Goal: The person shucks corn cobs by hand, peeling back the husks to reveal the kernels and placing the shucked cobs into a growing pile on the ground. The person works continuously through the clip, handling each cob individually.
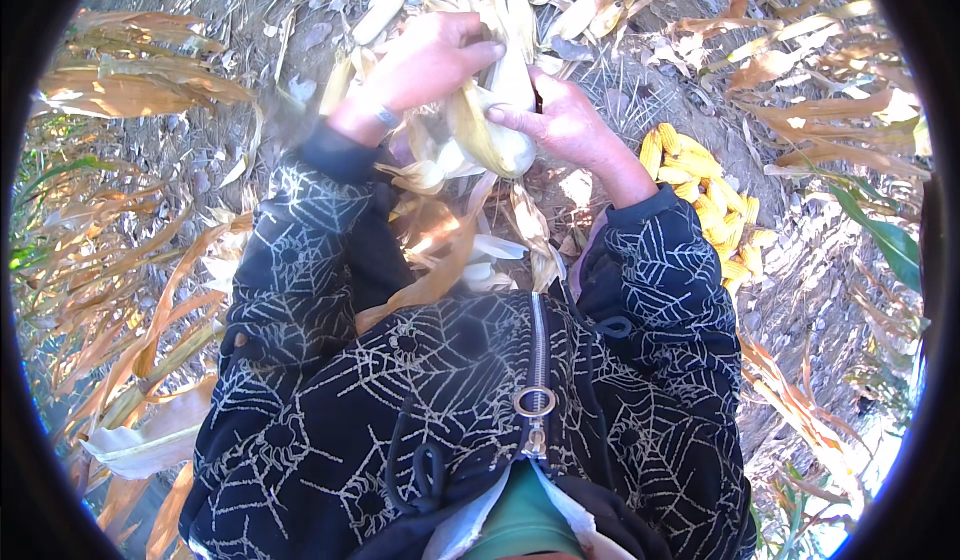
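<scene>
Pale husks surround an ear of corn (514,76) between my two hands, near the top centre of the head view. My left hand (431,65) reaches over from the left, thumb and fingers closed on the upper husk leaves. At the right, my right hand (559,117) grips the lower part of the ear, its thumb across the husk. A yellowish husk leaf (476,129) hangs down between the hands. How much of the kernels is bared cannot be told. More unhusked ears (386,5) lie on the ground just beyond my left hand.
Several husked yellow corn cobs (705,192) lie piled on the ground beside my right forearm. Loose dry husks (439,260) lie before my body. Dry corn stalks and leaves (142,87) line the left side, with more dry leaves (840,125) on the right.
</scene>
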A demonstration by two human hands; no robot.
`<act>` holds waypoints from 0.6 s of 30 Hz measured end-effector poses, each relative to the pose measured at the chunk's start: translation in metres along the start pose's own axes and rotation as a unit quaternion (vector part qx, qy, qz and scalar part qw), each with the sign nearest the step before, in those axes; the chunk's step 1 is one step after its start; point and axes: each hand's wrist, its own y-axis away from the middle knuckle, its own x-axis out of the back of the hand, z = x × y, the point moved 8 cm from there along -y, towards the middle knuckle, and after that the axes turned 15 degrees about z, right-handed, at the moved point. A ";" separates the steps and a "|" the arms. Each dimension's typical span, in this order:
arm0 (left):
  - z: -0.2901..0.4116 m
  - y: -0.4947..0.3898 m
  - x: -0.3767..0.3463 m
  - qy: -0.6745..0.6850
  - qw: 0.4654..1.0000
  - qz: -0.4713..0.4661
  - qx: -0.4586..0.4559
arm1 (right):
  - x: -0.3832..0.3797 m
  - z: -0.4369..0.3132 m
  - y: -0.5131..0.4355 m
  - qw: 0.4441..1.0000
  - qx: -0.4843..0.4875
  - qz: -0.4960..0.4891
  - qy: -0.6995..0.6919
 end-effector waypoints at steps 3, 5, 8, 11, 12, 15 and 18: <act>0.005 -0.001 0.000 -0.025 0.998 0.035 -0.053 | 0.011 -0.014 -0.008 0.994 0.052 0.059 -0.075; 0.012 0.000 0.001 -0.035 0.992 0.076 -0.092 | 0.028 -0.021 -0.013 0.986 0.088 0.125 -0.069; 0.017 0.001 -0.008 -0.078 0.990 0.059 -0.100 | 0.034 -0.024 -0.013 0.983 0.115 0.142 0.028; 0.016 0.002 -0.014 -0.050 0.997 0.027 -0.044 | 0.038 -0.021 -0.013 0.984 0.100 0.147 -0.032; 0.014 0.003 -0.015 -0.063 0.997 0.024 -0.030 | 0.038 -0.020 -0.014 0.984 0.105 0.143 -0.035; 0.013 0.004 -0.021 -0.058 0.998 0.029 -0.026 | 0.039 -0.014 -0.017 0.986 0.077 0.137 -0.054; 0.004 0.002 -0.031 -0.016 0.999 0.051 -0.002 | 0.043 -0.011 -0.014 0.988 0.038 0.142 -0.044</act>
